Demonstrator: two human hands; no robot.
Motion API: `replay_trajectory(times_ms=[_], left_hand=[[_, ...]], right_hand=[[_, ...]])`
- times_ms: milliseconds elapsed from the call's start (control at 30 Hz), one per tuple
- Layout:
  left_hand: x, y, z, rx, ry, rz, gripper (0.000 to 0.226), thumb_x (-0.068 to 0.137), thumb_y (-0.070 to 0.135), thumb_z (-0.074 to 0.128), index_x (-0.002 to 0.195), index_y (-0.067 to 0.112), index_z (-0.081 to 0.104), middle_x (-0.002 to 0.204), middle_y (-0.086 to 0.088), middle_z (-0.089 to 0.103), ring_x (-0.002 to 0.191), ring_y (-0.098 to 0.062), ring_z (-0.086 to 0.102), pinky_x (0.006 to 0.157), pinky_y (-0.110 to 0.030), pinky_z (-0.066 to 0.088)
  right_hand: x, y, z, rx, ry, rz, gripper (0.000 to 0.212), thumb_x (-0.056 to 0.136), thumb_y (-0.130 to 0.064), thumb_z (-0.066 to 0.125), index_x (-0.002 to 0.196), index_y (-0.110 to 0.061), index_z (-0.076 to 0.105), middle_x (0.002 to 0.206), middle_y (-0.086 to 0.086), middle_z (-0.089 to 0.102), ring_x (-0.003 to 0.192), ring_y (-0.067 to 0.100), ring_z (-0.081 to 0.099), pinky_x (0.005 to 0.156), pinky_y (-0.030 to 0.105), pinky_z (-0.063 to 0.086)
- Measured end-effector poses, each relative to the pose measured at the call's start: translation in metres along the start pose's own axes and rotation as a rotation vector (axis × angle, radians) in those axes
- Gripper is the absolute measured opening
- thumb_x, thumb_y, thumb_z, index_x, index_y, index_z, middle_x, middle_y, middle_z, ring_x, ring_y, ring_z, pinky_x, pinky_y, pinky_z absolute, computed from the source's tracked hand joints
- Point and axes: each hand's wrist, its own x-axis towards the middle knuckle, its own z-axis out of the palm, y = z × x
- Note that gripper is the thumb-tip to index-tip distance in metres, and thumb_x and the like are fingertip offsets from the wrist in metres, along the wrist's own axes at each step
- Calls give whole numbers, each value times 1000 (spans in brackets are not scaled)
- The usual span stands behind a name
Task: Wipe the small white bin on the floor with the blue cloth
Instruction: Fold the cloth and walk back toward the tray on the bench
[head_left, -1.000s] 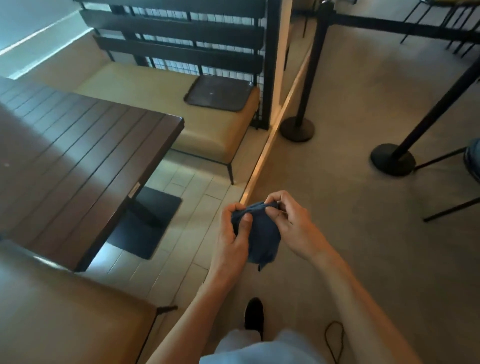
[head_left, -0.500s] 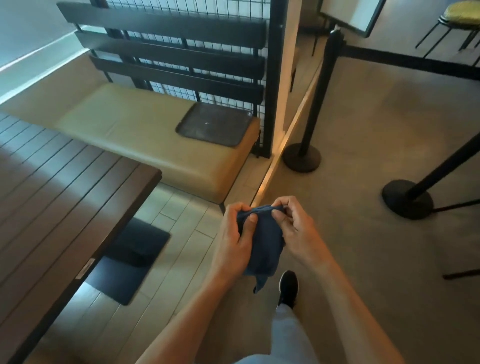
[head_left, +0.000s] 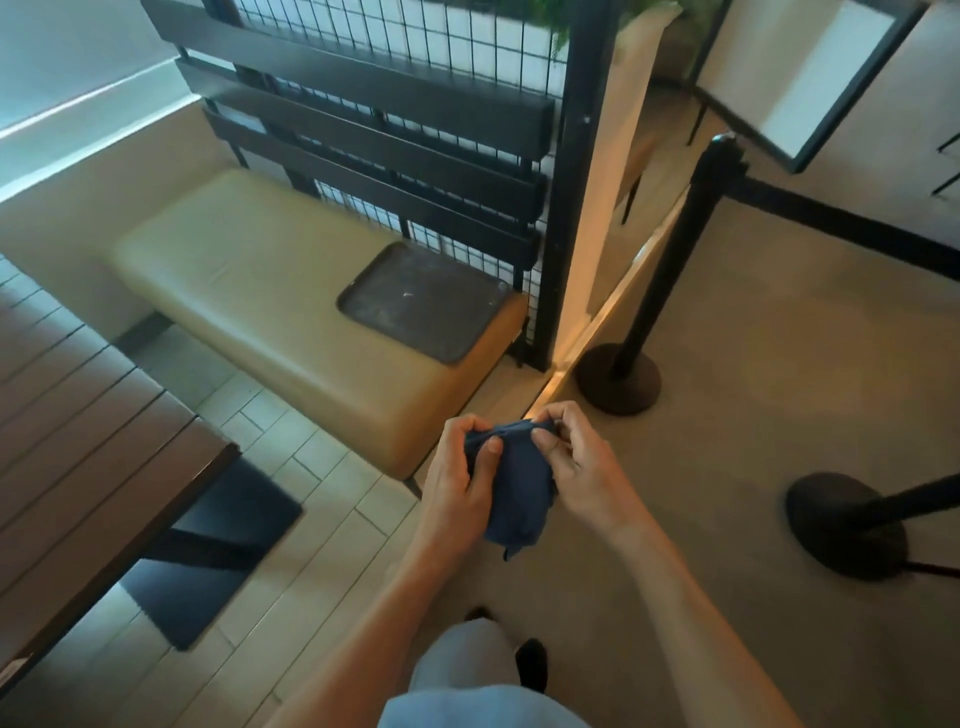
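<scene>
A dark blue cloth (head_left: 517, 493) hangs bunched in front of me at waist height. My left hand (head_left: 460, 480) grips its left side with thumb on top, and my right hand (head_left: 574, 470) pinches its upper right edge. Both hands hold it over the seam between tiled floor and grey carpet. No small white bin shows anywhere in the head view.
A tan padded bench (head_left: 270, 312) with a dark tray (head_left: 423, 301) stands ahead left, backed by a black slatted wire partition (head_left: 395, 130). A dark wooden table (head_left: 78, 447) is at my left. Two black stanchion bases (head_left: 618, 379) (head_left: 847, 525) stand on the carpet to the right.
I have walked forward: the bench, partition and stanchions have come nearer and the table has slid back to the left. Both hands keep hold of the cloth.
</scene>
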Motion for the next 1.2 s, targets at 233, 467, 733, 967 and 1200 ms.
replay_trajectory(times_ms=[233,467,733,967,1200], left_hand=[[97,-14,42,20,44,-48,8,103,36,47,106,42,44,103,16,58,94,1,60,74,-24,56],[210,-40,64,-7,114,-135,10,103,37,48,113,40,50,112,15,60,103,-6,62,84,-41,58],[328,-55,55,126,258,-161,21,106,38,43,123,40,55,117,14,54,109,-1,55,89,-31,54],[402,-92,53,153,458,-293,20,103,36,52,119,38,64,114,15,59,104,-2,59,88,-35,55],[446,-121,64,248,677,-438,23,99,37,62,119,39,72,123,14,66,107,-2,62,89,-36,55]], right_hand=[[105,23,-40,-18,-72,8,5,102,-31,49,105,-35,52,102,-8,63,91,9,64,67,28,55],[237,36,-63,-54,-171,36,7,101,-31,51,107,-34,53,108,-9,62,98,4,63,78,33,58],[390,28,-62,-98,-349,46,5,101,-33,50,105,-36,52,107,-9,64,96,7,65,74,33,60],[506,42,-39,-86,-519,77,12,98,-25,58,110,-24,59,106,-3,69,97,12,68,77,36,60],[589,69,-18,-155,-749,87,23,90,-23,67,112,-27,62,108,-4,70,102,12,67,83,48,59]])
